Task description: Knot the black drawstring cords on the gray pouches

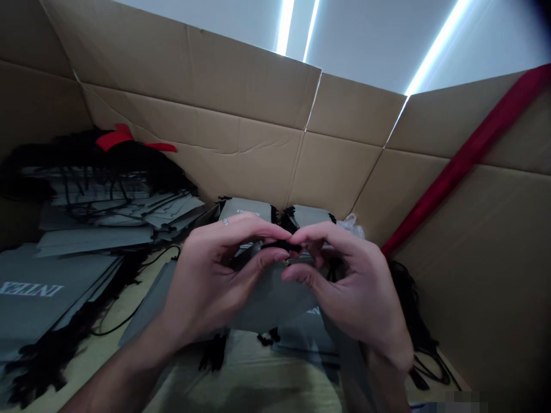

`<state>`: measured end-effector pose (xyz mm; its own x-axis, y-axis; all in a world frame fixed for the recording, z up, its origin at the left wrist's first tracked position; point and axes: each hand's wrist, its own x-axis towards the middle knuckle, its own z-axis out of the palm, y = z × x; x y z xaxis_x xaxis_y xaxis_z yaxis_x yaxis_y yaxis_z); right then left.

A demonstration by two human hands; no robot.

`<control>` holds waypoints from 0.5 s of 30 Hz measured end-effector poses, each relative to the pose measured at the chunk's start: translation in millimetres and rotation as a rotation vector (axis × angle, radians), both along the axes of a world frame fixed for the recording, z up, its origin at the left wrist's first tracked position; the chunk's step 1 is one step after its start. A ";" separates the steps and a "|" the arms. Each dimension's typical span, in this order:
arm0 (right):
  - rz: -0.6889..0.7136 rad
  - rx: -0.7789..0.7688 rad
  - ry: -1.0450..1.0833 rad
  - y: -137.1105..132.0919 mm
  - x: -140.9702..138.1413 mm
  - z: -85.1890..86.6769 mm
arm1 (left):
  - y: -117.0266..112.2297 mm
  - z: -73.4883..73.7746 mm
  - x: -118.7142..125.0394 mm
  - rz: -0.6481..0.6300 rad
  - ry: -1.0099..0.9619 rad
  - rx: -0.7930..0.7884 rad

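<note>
My left hand pinches the top edge of a grey drawstring bag between thumb and bent fingers. A short stretch of black cord shows at that edge. My right hand is curled round the other side of the same edge, its forefinger tip meeting my left forefinger. The right thumb sits a little lower, against the bag's face. The bag hangs below both hands, and its opening is mostly hidden behind my fingers.
Printed grey bags with black cords lie in a stack at left. Behind it is a pile of bags topped with black cords and a red strip. Black cords lie at right. Cardboard walls enclose the table; a dark red band slants across.
</note>
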<state>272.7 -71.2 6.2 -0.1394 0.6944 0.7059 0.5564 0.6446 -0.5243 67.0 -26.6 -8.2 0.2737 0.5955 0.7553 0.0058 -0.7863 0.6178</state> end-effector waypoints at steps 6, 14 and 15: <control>-0.035 0.045 0.071 -2.4 0.3 -1.5 | 0.5 3.1 1.0 -0.002 0.090 -0.005; -0.014 0.047 0.116 0.6 2.0 -2.7 | 0.5 2.9 0.2 -0.007 0.269 0.176; -0.015 0.055 0.128 0.5 2.3 -3.4 | -1.0 2.8 0.3 0.000 0.264 0.195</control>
